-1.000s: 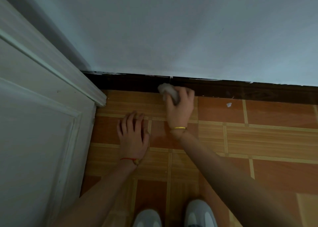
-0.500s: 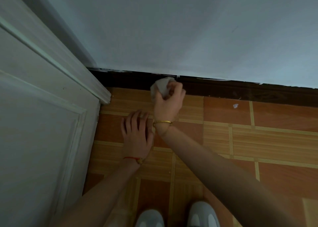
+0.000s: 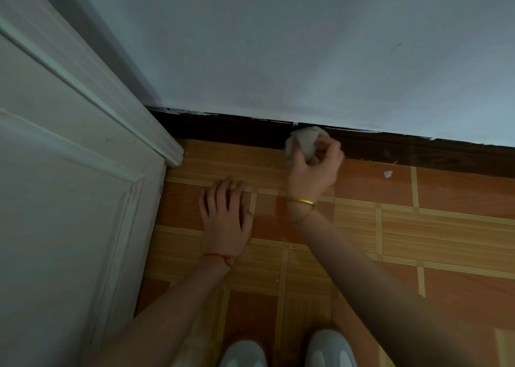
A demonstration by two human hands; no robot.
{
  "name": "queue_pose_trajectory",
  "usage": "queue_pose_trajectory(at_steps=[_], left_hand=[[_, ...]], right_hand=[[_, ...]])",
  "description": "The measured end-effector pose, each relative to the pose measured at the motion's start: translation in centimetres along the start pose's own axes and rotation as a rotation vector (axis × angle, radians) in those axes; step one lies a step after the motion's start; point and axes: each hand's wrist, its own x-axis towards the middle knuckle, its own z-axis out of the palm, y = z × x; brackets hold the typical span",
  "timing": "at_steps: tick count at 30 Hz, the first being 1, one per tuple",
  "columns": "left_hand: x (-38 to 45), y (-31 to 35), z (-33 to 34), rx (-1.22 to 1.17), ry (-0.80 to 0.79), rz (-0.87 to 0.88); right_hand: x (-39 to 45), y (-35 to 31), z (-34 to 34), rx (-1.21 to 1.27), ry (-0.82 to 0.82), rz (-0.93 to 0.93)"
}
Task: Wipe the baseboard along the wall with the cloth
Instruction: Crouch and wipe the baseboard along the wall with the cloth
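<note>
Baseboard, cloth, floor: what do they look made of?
Baseboard: dark brown, probably wood or wood-look trim with a slight sheen; pale paint smears along its top edge. Cloth: soft pale fabric or possibly paper towel, crumpled into a wad in the right hand. Floor: glossy wood-pattern tile or vinyl, going by the printed grain, striped inlay lines and faint reflections.
</note>
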Motion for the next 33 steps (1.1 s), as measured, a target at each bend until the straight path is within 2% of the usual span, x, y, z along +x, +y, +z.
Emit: queue_pose_trajectory(at_steps=[4, 7, 10, 14, 16, 20, 25, 28, 30, 33], left_hand=[[0.0, -0.2, 0.1, 0.01, -0.009, 0.016], [0.0, -0.4, 0.0, 0.011, -0.019, 0.018], [0.0, -0.3, 0.0, -0.005, 0.014, 0.014], [0.0, -0.2, 0.1, -0.019, 0.003, 0.005], [0.0, -0.2, 0.0, -0.016, -0.009, 0.002], [-0.1, -0.1, -0.1, -0.006, -0.016, 0.0], [0.1, -0.1, -0.1, -0.001, -0.017, 0.005], [0.0, -0.1, -0.1, -0.003, -0.012, 0.008], [0.0, -0.2, -0.1, -0.005, -0.016, 0.006], [0.0, -0.1, -0.2, -0.023, -0.016, -0.003]], right_hand=[[-3.4, -1.8, 3.9, 0.009, -0.191, -0.047], [-4.0, -2.3, 4.9, 0.039, -0.208, -0.028], [-2.1, -1.0, 2.6, 0.014, -0.11, -0.031], [2.0, 1.2, -2.0, 0.019, 0.138, 0.059], [2.9, 1.6, -3.0, 0.018, 0.149, 0.036], [1.2, 1.6, -1.2, -0.022, 0.062, 0.001], [-2.6, 1.6, 3.5, -0.133, -0.245, -0.082], [-2.7, 2.0, 3.6, -0.126, -0.282, -0.113], [-1.7, 2.5, 2.4, -0.135, -0.218, -0.111], [0.3, 3.1, -0.1, -0.128, -0.026, -0.023]])
